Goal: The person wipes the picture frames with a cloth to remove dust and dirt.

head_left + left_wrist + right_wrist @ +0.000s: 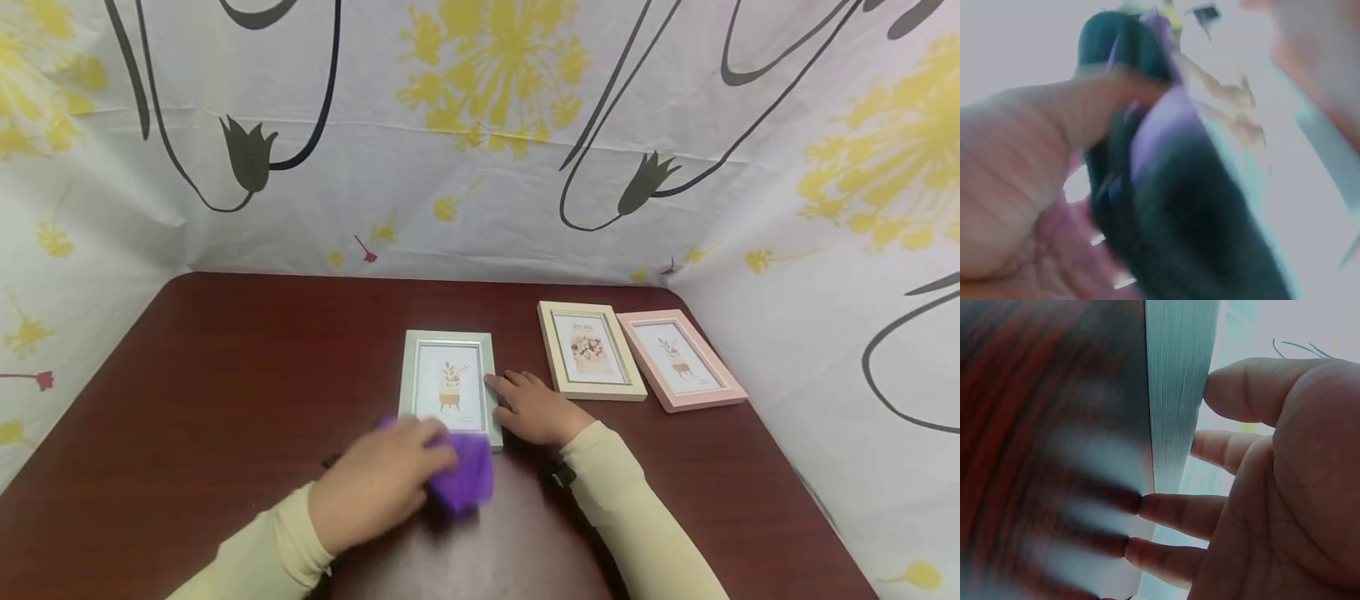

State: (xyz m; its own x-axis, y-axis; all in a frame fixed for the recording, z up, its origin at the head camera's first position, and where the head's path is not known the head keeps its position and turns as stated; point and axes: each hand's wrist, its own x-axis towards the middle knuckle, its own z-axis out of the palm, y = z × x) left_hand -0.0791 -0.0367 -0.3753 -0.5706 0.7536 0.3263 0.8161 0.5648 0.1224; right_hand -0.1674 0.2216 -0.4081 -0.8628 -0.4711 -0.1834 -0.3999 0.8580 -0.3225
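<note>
A pale green picture frame point(408, 375) lies face up in the middle of the table, with a drawing of a potted plant behind its pane. My left hand point(382, 479) grips a purple cloth point(468, 475) over the frame's lower edge, hiding part of it. In the left wrist view the thumb presses into the bunched cloth point(1197, 212), which looks dark and blurred. My right hand point(536, 408) rests against the frame's right side. Up close, its thumb and a finger touch the frame's side wall point(1175, 400), while other fingertips reach down to the tabletop.
A cream picture frame point(555, 354) and a pink picture frame point(652, 367) lie side by side at the back right of the dark red-brown table point(225, 375). White cloth with printed flowers point(360, 150) walls in the table at the back and sides.
</note>
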